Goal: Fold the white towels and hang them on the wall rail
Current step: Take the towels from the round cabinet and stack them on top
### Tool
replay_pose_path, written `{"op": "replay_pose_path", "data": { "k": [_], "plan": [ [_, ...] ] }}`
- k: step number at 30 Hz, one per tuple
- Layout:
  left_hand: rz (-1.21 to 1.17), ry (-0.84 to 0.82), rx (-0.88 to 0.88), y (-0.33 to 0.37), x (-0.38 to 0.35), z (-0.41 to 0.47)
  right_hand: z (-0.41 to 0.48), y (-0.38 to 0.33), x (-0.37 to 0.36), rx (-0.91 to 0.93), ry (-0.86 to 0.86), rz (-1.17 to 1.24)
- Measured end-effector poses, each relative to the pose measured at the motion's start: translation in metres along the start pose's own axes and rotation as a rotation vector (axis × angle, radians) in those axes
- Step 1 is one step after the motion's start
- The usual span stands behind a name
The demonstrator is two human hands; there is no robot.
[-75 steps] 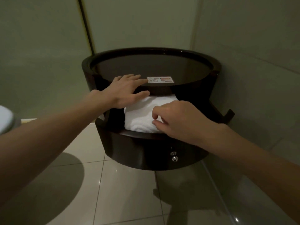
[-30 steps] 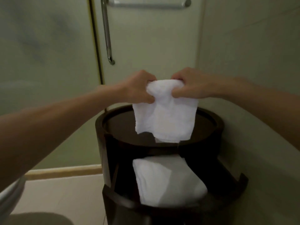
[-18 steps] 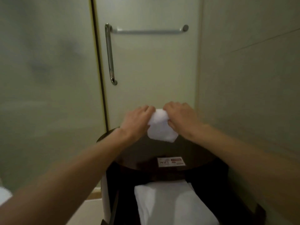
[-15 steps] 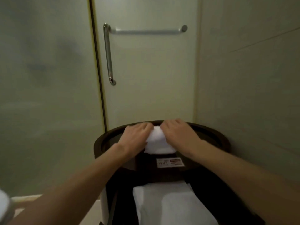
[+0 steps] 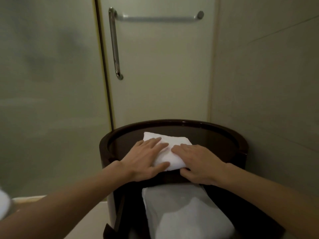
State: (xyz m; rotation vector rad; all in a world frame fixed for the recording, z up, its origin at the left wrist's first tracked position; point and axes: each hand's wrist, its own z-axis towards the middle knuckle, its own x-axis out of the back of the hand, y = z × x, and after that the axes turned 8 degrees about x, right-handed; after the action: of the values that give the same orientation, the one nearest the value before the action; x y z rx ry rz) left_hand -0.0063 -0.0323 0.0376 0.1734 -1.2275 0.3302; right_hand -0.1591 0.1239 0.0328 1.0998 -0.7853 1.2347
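White towel [image 5: 170, 152] folded small on worktop [image 5: 215, 135] | left hand [image 5: 146, 161], right hand [image 5: 198, 163] press it, fingers [image 5: 160, 145] straight | wall rail [image 5: 158, 18] upper centre bare | second towel [image 5: 186, 213] bottom centre, untouched

Round dark stand [image 5: 241, 144] in corner, raised rim round top. On top: small towel [image 5: 172, 140], folded, flat, nr front edge, approx centre. Lower shelf [image 5: 250, 223]: big towel [image 5: 186, 213], folded, fills most of it, front end sticking out twd viewer.
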Motion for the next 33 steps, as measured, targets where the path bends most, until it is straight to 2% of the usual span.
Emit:
{"op": "replay_pose_path", "data": {
  "k": [3,9,14,18,21,25,29,31,33],
  "plan": [
    [0.025,-0.152,0.104,0.003,-0.004,0.012,0.004,0.009,-0.003,-0.004,-0.117,-0.071],
    [0.023,-0.212,0.123,0.005,-0.007,0.021,0.009,0.013,-0.008,-0.087,-0.193,0.067],
    [0.019,-0.227,0.115,0.005,-0.008,0.019,0.007,0.010,-0.007,-0.100,-0.205,0.124],
    [0.060,-0.221,0.106,0.007,-0.006,0.019,0.004,0.008,-0.002,-0.068,-0.211,0.062],
    [0.111,-0.185,0.087,0.010,-0.001,0.016,-0.003,0.002,0.004,0.010,-0.101,-0.019],
    [0.089,-0.043,-0.045,0.017,0.008,0.003,-0.011,-0.018,0.021,0.243,0.051,0.002],
    [-0.042,0.136,-0.256,0.030,0.021,-0.016,-0.022,-0.035,0.029,0.412,0.102,0.013],
    [-0.100,0.120,-0.332,0.038,0.021,-0.027,-0.030,-0.035,0.030,0.418,0.087,-0.006],
    [-0.123,0.012,-0.352,0.042,0.016,-0.037,-0.037,-0.035,0.028,0.396,0.004,0.006]
  ]
}}
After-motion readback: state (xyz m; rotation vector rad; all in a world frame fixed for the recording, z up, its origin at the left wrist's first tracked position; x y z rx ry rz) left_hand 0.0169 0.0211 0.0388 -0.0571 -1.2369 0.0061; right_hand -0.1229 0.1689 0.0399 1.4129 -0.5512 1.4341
